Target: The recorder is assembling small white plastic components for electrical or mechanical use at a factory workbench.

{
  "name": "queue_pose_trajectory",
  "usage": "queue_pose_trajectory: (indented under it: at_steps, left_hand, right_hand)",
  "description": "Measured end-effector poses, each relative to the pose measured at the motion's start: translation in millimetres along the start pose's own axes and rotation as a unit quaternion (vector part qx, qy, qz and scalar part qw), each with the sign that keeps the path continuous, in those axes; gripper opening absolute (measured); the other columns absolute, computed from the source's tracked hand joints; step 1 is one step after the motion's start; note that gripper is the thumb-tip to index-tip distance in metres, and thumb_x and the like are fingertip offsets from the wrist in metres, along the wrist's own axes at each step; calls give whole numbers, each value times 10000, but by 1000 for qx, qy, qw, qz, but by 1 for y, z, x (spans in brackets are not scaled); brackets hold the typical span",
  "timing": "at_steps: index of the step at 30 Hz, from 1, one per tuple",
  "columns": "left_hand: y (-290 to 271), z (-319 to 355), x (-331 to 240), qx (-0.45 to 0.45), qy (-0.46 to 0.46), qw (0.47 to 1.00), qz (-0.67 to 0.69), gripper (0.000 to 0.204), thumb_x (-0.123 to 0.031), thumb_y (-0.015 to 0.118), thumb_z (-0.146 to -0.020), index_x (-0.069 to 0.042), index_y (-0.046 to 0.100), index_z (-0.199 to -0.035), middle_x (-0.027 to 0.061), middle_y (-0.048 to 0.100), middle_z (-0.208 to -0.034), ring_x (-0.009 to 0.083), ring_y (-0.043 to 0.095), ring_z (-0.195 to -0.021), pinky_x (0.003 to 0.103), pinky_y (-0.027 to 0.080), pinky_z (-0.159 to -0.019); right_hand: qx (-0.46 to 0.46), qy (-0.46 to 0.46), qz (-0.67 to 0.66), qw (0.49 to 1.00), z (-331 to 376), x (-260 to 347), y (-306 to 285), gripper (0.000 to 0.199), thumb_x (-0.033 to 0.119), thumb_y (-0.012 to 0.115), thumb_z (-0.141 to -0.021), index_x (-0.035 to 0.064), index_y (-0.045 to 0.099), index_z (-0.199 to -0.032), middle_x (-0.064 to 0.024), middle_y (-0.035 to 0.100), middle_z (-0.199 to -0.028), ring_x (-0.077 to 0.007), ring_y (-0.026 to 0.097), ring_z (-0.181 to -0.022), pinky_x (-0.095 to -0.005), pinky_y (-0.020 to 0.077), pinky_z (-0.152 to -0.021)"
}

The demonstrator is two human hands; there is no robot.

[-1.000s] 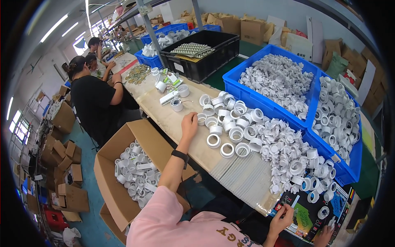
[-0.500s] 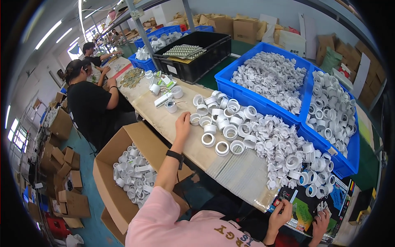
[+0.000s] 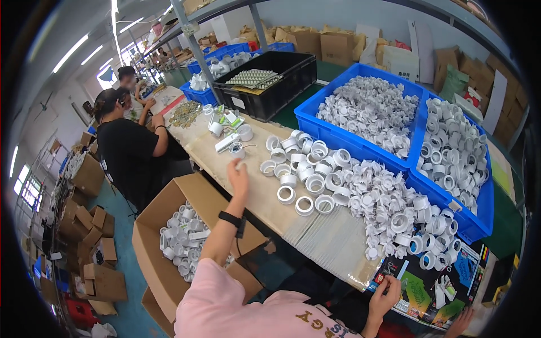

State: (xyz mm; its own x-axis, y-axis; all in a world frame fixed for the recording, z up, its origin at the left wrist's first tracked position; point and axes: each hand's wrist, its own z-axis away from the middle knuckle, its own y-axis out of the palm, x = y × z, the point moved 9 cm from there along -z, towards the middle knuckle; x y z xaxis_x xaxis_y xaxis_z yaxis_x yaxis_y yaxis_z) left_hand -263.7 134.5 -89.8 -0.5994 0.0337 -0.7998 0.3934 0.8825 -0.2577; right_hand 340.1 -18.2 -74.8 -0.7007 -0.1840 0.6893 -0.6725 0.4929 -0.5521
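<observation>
My left hand (image 3: 238, 177), with a black band on its wrist, reaches over the bench. Its fingers stretch toward a white round housing (image 3: 236, 150) that has thin wires sticking out; contact is hard to make out. Beside that housing lie a white rectangular part (image 3: 226, 143) and a white cup-shaped part (image 3: 244, 133). My right hand (image 3: 385, 296) is low at the bench's near edge, fingers curled in a pinch. Something small and red shows at its fingertips, too small to name. White plastic rings (image 3: 305, 205) stand and lie in a loose group between my hands.
White petal-shaped pieces (image 3: 369, 188) are heaped before a divided blue bin (image 3: 416, 163). A black crate (image 3: 304, 73) stands behind. Below the bench, an open carton (image 3: 149, 248) holds white parts. A co-worker's hand (image 3: 462, 321) rests at the right; another person (image 3: 127, 141) sits left.
My left hand has moved left, from beside the rings to the wired housing. My right hand stays nearly still. The co-worker's hand at the right has drawn back from a white part.
</observation>
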Motion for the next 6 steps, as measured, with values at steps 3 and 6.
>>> queue_pose_trajectory:
  at_steps: [3,6]
  left_hand:
    - [-13,-58,17,-16,-5,991,-133,359,-91,584,-744,-9,540,-1091,178,553,-1081,304,523,-1016,392,398,-882]
    - [-11,-102,54,44,-78,965,-244,457,-116,620,-718,-20,524,-1154,197,530,-1163,313,493,-1117,429,364,-962]
  right_hand:
    - [-9,-20,26,999,2,-4,-1,64,-45,526,-797,-25,557,-850,-124,528,-750,-240,515,-623,-329,391,-548]
    - [-11,-7,36,999,0,-1,1,49,-32,525,-800,-23,552,-839,-148,536,-763,-294,542,-685,-377,412,-599]
